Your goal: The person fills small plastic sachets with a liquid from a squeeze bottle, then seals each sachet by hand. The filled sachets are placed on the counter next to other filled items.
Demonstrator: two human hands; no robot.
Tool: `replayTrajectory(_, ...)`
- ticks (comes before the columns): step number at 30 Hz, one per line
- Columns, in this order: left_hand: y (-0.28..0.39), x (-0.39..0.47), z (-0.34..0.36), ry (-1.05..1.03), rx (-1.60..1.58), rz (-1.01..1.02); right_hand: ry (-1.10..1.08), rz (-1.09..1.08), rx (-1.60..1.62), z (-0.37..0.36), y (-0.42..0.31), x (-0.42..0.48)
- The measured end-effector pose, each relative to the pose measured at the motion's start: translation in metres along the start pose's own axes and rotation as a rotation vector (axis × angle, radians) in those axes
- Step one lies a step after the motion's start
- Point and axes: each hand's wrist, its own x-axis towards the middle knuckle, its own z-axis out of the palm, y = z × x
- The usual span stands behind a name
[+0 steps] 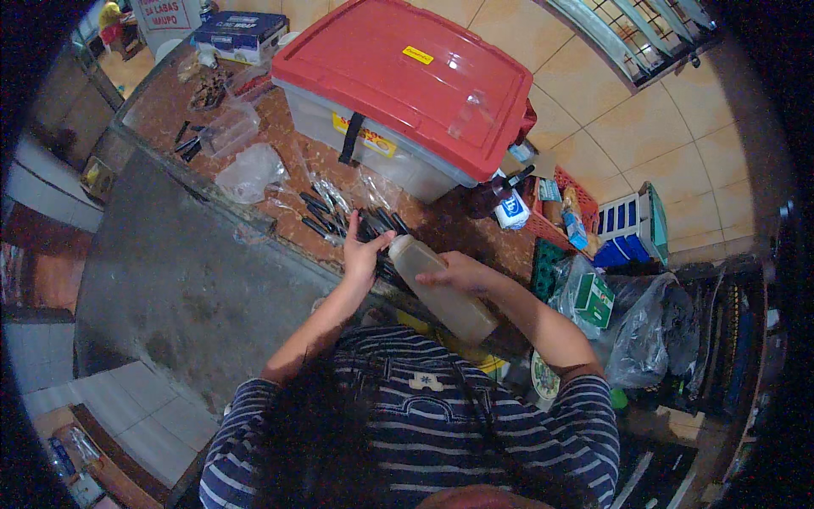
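Observation:
My right hand (455, 273) grips the side of a large translucent plastic bottle (439, 289), which is tilted with its pale cap up and to the left. Beside that cap is my left hand (362, 254), its thumb reaching to the cap and its index finger spread apart. Its other fingers are partly hidden. Just beyond it lie several black-handled utensils (321, 213) in clear plastic sleeves, too blurred to name exactly. A crumpled clear plastic bag (253, 173) rests left of them on the brown countertop (280, 219).
A storage box with a red lid (407, 83) stands behind the utensils. A clear plastic container (230, 130) and a cling wrap box (240, 35) are at the left. To the right are a red basket (540, 223) of packets and a green box (594, 300) in plastic.

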Motion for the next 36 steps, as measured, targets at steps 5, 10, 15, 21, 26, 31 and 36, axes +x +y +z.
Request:
replayTrajectory(5,0.011,0.001,0.006,0.022,0.001,0.024,0.008,-0.027,-0.011,0.001,-0.011,-0.004)
replayTrajectory(10,0.003,0.009,-0.006,-0.010,0.019,-0.005,-0.013,-0.035,-0.025,0.001,-0.002,0.007)
replayTrajectory(15,0.001,0.015,-0.012,-0.016,-0.005,-0.018,-0.023,-0.033,0.012,0.002,-0.013,0.001)
replayTrajectory(21,0.000,0.018,-0.020,-0.048,-0.058,-0.076,-0.019,0.014,0.012,0.003,-0.020,0.002)
replayTrajectory(26,-0.011,0.024,-0.028,-0.031,-0.094,-0.076,-0.034,0.049,0.047,0.002,-0.025,0.002)
replayTrajectory(31,-0.003,0.020,-0.026,-0.032,-0.043,-0.109,-0.036,0.067,0.066,0.003,-0.021,0.007)
replayTrajectory(36,-0.005,0.017,-0.024,0.004,-0.058,-0.065,-0.061,0.028,0.061,0.004,-0.016,0.013)
